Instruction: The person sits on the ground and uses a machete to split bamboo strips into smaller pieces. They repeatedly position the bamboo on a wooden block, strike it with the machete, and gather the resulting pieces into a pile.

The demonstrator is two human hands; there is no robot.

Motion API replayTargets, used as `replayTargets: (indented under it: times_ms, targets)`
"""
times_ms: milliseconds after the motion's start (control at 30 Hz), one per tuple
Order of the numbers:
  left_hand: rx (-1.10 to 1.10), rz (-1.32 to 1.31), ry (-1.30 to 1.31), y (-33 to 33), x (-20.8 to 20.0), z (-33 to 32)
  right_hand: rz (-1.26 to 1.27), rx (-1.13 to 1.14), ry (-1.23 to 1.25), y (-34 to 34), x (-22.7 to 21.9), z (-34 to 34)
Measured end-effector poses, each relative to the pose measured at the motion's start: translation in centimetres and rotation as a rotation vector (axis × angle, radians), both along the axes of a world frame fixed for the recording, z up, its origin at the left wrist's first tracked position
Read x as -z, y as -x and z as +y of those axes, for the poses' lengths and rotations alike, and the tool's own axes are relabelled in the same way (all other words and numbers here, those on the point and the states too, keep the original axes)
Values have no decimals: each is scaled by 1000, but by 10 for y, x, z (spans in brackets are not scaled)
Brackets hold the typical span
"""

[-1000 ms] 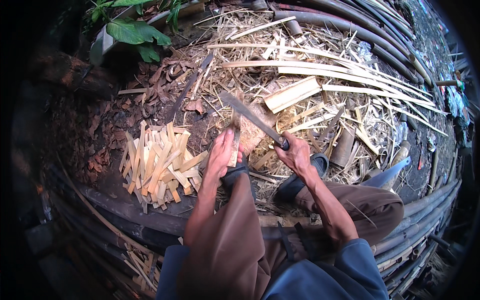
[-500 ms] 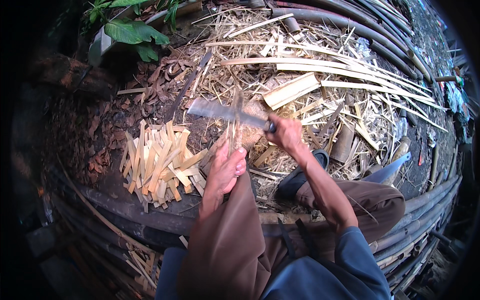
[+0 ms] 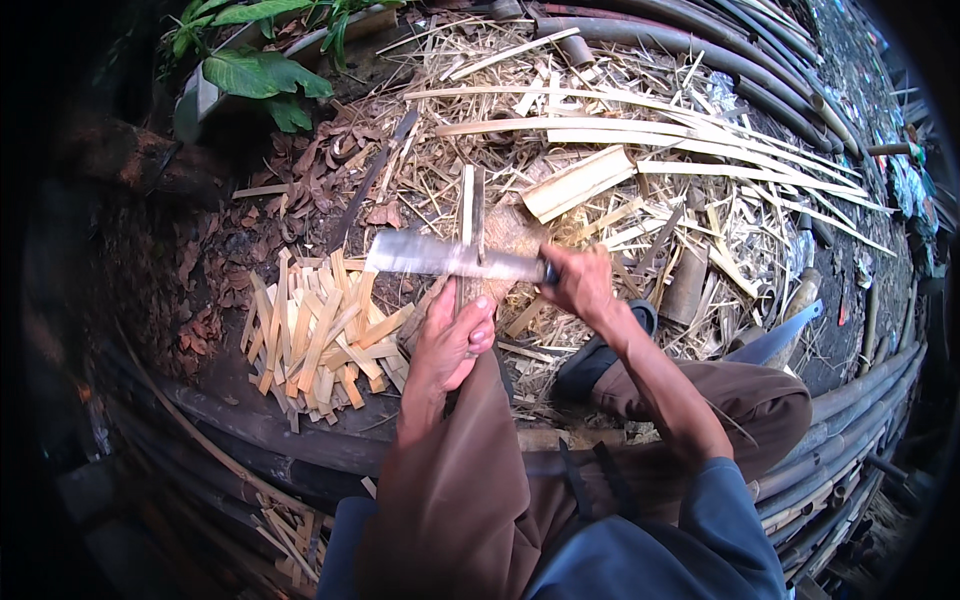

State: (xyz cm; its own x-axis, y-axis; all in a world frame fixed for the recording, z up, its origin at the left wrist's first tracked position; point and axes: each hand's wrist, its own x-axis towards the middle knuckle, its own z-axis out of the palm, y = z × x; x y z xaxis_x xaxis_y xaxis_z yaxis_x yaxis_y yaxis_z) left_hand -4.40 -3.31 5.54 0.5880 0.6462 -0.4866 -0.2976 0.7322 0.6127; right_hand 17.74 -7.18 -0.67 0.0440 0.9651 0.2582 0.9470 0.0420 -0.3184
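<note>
My left hand (image 3: pixel 455 345) is closed around the near end of a short bamboo piece (image 3: pixel 467 205), beside my knee. Beyond the blade the piece shows a pale strip and a darker strip with a narrow gap between them. My right hand (image 3: pixel 582 285) grips the dark handle of a broad-bladed chopping knife (image 3: pixel 408 253). Its blade, slightly smeared by motion, lies across the bamboo just past my left fingers. Under the bamboo is a wooden block (image 3: pixel 515 232), partly hidden by the knife and my hands.
Left of my left hand lies a heap of short split bamboo pieces (image 3: pixel 315 330). A half-round bamboo section (image 3: pixel 578 183) and long pale strips (image 3: pixel 690 140) lie beyond, over shavings. A saw blade (image 3: pixel 775 335) rests at right. Bamboo poles (image 3: pixel 300 440) run in front of me.
The knife has come nearer to my left hand along the bamboo. The bamboo's far end now shows two strips apart, with a pale face visible. My left hand has barely moved.
</note>
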Motion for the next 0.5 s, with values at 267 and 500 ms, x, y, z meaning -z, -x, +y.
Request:
replayTargets:
  times_ms: [267,500]
  targets:
    - [291,77,94,33,36,0,309,123,159,-29,-37,32]
    - [289,-536,95,36,77,26,609,98,182,3,-54,38]
